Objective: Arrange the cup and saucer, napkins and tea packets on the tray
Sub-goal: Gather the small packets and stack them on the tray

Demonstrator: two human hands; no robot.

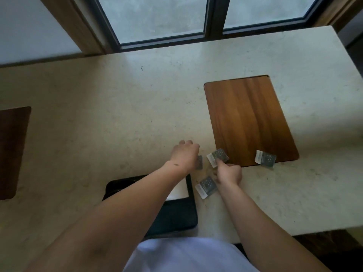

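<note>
A black tray [182,214] lies at the near edge of the stone counter, mostly hidden under my left forearm, with a white napkin [179,190] showing on it. Several grey tea packets lie loose on the counter. My left hand [185,155] curls over one packet [199,162], most of it hidden. My right hand [228,173] pinches the near corner of a second packet [217,156]. A third packet [206,186] lies below my right hand. Another packet [265,159] rests on the near corner of the wooden board. No cup or saucer shows.
A brown wooden board [247,118] lies on the pale counter [117,107] right of centre. A darker wooden board [11,152] sits at the left edge. A dark-framed window [213,18] runs along the back. The counter ends at the right and near sides.
</note>
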